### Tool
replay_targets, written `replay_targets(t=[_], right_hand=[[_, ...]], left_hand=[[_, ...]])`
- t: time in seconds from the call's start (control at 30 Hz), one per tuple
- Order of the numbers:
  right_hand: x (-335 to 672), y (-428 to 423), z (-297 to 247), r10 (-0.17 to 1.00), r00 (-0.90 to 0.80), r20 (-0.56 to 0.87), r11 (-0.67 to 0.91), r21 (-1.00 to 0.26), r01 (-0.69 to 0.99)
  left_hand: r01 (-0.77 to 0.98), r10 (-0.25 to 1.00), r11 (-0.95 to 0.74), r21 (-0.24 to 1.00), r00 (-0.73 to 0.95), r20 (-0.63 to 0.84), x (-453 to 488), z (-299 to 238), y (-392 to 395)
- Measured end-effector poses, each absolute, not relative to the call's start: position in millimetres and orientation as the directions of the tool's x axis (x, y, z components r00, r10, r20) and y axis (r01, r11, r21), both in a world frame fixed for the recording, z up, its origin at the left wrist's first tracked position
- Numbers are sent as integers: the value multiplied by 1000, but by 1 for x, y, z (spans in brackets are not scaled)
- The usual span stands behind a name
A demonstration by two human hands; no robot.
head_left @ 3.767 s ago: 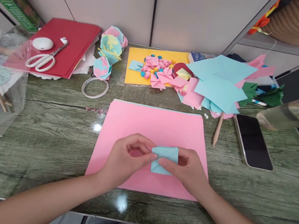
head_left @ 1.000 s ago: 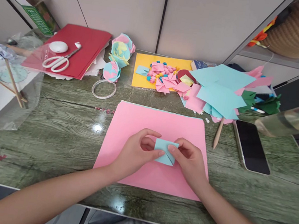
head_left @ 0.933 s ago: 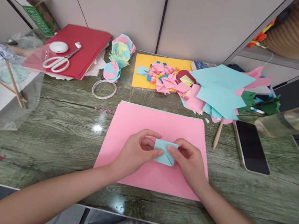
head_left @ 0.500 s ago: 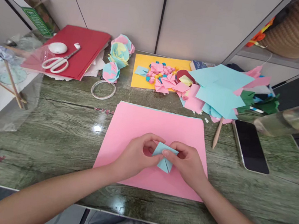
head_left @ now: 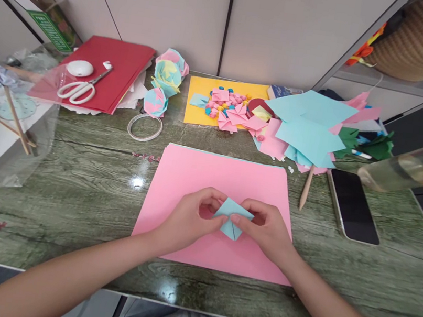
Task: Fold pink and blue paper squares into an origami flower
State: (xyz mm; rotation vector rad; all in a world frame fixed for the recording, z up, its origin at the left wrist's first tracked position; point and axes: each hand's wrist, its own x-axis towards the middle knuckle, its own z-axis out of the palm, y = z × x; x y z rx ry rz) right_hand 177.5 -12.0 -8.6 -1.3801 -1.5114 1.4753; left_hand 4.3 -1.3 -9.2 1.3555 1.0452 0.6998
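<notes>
Between my two hands is a small folded piece of light blue paper (head_left: 233, 209), with a crease or slit running down its lower part. My left hand (head_left: 197, 214) pinches its left side, thumb on the front and fingers curled behind. On the right side, my right hand (head_left: 268, 228) grips it the same way, its thumb pressed near the paper's middle. Both hands are over a stack of pink paper sheets (head_left: 193, 177) lying on the table. The fingertips behind the folded paper are partly hidden.
A roll of tape (head_left: 143, 139) and paper flowers (head_left: 156, 101) are beyond the stack. White scissors (head_left: 77, 92) rest on red folders (head_left: 118, 60). Further right are light blue sheets (head_left: 312, 120), a wooden stick (head_left: 305, 191), a phone (head_left: 354, 204) and a clear cylinder (head_left: 413, 165).
The folded blue paper has turned slightly in my fingers, and my left thumb has slid back toward its left edge. Both hands keep their hold.
</notes>
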Motion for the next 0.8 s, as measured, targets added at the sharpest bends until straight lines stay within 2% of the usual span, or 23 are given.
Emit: replay_targets(t=[0.17, 0.37, 0.5, 0.8], right_hand=[[183, -7, -6, 910, -304, -284, -212, -945, 247], [188, -4, -4, 886, -304, -351, -317, -935, 158], [190, -4, -3, 890, -294, -349, -317, -936, 151], [191, -5, -3, 904, -264, -337, -315, -941, 124]], left_hand=[[176, 888, 147, 973, 409, -208, 1, -6, 3], [144, 880, 260, 955, 371, -296, -3, -1, 9], [132, 859, 330, 935, 369, -355, -4, 1, 11], [126, 869, 332, 935, 344, -355, -9, 0, 14]])
